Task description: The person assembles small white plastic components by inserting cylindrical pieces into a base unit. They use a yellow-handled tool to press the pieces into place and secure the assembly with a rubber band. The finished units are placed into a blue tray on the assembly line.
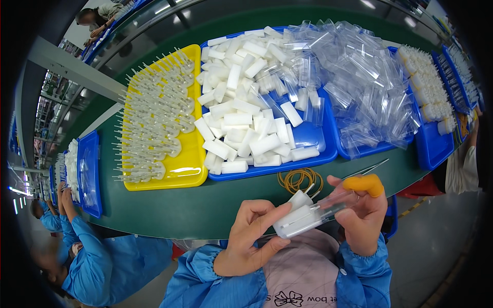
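Above the table's near edge, my left hand (pixel 250 237) pinches a white rectangular block (pixel 297 222) between thumb and fingers. A thin white rod-like part lies along that block, and a second white piece (pixel 300 200) shows just behind it. My right hand (pixel 365 218) is closed on a clear plastic sleeve (pixel 336 204), whose end meets the block. Whether the block sits inside the sleeve or only touches it, I cannot tell. One finger of my right hand wears an orange finger cot (pixel 364 184).
Beyond my hands lie rubber bands (pixel 295 179) and tweezers (pixel 372 168). A yellow tray (pixel 187 174) carries white rod-tipped parts; a blue tray (pixel 321 136) carries white blocks, with clear sleeves heaped alongside. More trays stand at right. A co-worker in a blue sleeve (pixel 90 249) works at left.
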A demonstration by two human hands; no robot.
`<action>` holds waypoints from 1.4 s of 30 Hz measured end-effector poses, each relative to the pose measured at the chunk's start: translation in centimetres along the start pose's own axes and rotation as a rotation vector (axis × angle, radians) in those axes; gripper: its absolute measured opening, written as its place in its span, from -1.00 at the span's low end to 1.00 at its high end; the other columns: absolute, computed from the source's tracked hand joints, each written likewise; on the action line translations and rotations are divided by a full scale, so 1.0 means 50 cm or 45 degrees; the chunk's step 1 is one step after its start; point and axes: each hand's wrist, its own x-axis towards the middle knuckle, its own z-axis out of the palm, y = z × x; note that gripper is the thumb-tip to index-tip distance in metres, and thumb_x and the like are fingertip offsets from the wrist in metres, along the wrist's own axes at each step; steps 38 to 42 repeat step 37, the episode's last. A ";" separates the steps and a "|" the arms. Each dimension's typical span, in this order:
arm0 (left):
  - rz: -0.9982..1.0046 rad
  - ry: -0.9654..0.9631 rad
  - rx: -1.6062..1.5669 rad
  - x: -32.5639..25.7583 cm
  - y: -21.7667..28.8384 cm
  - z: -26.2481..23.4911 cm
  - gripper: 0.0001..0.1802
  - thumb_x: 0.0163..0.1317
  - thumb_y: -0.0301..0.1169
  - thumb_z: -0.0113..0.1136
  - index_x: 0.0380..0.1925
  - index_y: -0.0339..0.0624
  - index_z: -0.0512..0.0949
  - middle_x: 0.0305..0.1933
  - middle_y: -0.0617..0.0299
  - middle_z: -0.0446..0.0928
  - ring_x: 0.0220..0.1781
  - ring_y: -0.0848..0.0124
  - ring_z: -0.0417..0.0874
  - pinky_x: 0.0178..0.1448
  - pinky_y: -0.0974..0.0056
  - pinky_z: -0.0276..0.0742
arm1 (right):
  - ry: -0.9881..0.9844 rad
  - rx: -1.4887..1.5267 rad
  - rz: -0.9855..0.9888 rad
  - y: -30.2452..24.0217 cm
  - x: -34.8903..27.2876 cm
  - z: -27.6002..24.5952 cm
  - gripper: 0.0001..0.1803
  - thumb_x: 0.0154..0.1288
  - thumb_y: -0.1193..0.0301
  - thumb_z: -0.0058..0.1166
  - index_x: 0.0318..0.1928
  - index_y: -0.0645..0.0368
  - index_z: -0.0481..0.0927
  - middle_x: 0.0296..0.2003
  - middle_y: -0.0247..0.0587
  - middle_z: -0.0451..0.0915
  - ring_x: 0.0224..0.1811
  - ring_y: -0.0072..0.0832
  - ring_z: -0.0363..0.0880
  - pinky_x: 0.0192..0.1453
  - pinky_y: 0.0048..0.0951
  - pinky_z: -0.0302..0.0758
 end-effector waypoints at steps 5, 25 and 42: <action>0.025 -0.026 -0.037 -0.004 -0.001 0.000 -0.47 0.04 -0.42 0.35 0.05 -0.34 0.49 -0.07 0.06 0.30 -0.09 0.31 0.40 -0.01 0.30 0.35 | 0.046 0.010 -0.052 -0.011 -0.009 0.002 -0.51 -0.09 0.67 0.29 -0.07 0.31 0.43 -0.24 -0.08 0.56 -0.14 -0.22 0.64 0.36 -0.03 0.21; -0.049 0.177 -0.342 0.012 -0.049 0.019 -0.53 -0.02 -0.60 0.35 -0.04 -0.36 0.48 0.09 0.01 0.29 0.08 0.28 0.45 0.16 0.24 0.42 | -0.045 -0.601 -0.244 -0.031 0.017 -0.031 -0.65 -0.11 0.49 0.27 -0.21 0.28 0.57 -0.28 -0.15 0.60 -0.06 -0.26 0.53 0.23 -0.12 0.30; -0.214 0.078 -0.986 0.008 -0.069 0.009 -0.49 0.08 -0.61 0.29 0.06 -0.37 0.38 0.10 0.12 0.29 0.12 0.28 0.45 0.25 0.22 0.40 | -0.077 -0.677 -0.264 -0.002 0.006 -0.042 -0.73 -0.13 0.46 0.26 -0.30 0.14 0.62 -0.31 -0.27 0.61 0.06 -0.19 0.46 0.31 0.08 0.11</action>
